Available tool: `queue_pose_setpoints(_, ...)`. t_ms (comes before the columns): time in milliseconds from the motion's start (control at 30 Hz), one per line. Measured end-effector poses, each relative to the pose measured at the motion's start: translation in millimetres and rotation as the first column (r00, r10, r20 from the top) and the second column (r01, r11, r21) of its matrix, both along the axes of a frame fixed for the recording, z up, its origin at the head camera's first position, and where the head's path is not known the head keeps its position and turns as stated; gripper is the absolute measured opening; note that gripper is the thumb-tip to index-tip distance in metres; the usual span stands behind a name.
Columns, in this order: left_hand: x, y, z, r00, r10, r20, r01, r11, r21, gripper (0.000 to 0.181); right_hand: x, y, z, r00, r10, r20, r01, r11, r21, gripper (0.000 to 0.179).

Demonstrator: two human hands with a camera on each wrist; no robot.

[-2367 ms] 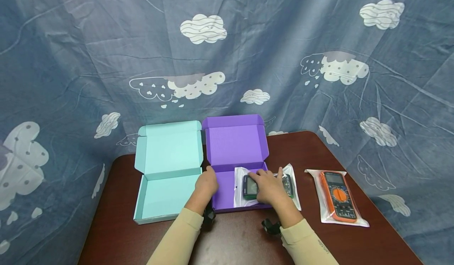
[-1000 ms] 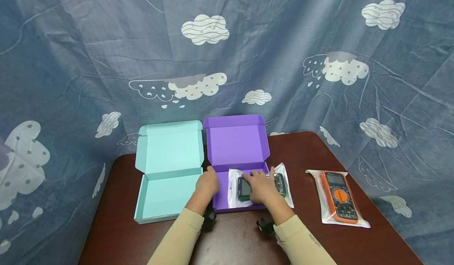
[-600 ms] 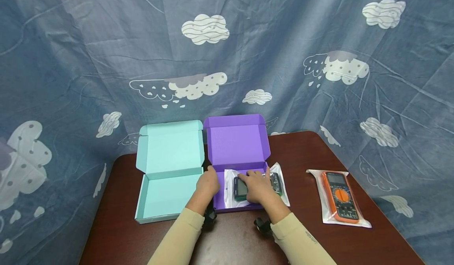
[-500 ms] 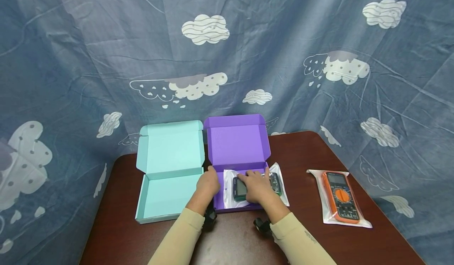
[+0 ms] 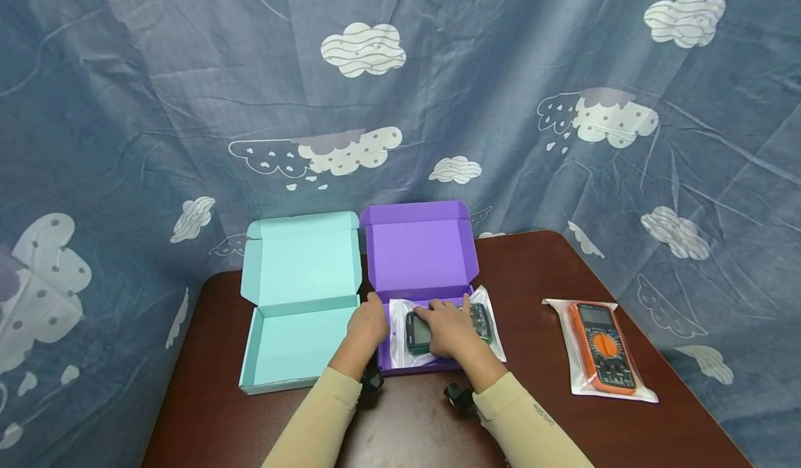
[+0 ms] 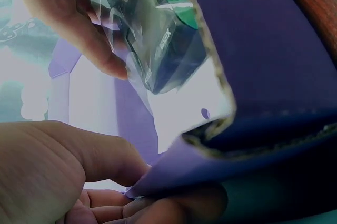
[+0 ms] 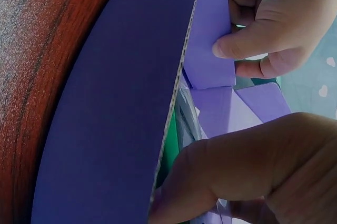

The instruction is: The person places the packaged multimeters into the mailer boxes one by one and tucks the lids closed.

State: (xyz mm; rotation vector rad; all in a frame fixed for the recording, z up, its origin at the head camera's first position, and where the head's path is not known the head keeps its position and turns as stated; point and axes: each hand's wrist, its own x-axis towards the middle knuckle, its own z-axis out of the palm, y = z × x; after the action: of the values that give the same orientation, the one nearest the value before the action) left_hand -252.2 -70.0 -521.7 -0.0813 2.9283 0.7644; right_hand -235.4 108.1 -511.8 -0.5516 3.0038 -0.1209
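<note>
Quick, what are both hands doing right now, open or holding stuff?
Left hand: closed, pinching the side of the purple box.
Right hand: closed, holding the bagged green multimeter.

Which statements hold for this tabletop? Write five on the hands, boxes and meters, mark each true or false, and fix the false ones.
1. The left hand pinches the purple box at its left side. True.
2. The right hand grips the green meter through its bag. True.
3. That bag lies wholly inside the purple box. False: its right end extends past the box's right side.
4. Both boxes are closed. False: the purple box and the turquoise box both stand open.
5. The orange meter lies bagged on the table, to the right of the right hand. True.
</note>
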Motion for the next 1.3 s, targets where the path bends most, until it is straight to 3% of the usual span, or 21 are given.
queue_pose_setpoints(400,-0.3,2.5,-4.0,1.0,-0.002,0.007,0.002,1.0,-0.018,0.059,-0.9,-6.9,-5.1,0.999,0.028,0.033,-0.027,0.999,-0.027,0.08)
queue_pose_setpoints(800,-2.3,1.9,-4.4,1.0,-0.01,-0.015,0.009,1.0,-0.023,0.058,-5.5,-5.5,-8.7,0.998,0.058,0.013,-0.057,0.998,-0.038,0.079)
queue_pose_setpoints(1300,-2.0,1.5,-2.5,1.0,0.004,0.007,-0.003,0.999,-0.035,0.06,-11.3,-2.7,-13.0,0.995,0.1,0.014,-0.098,0.992,-0.081,0.08)
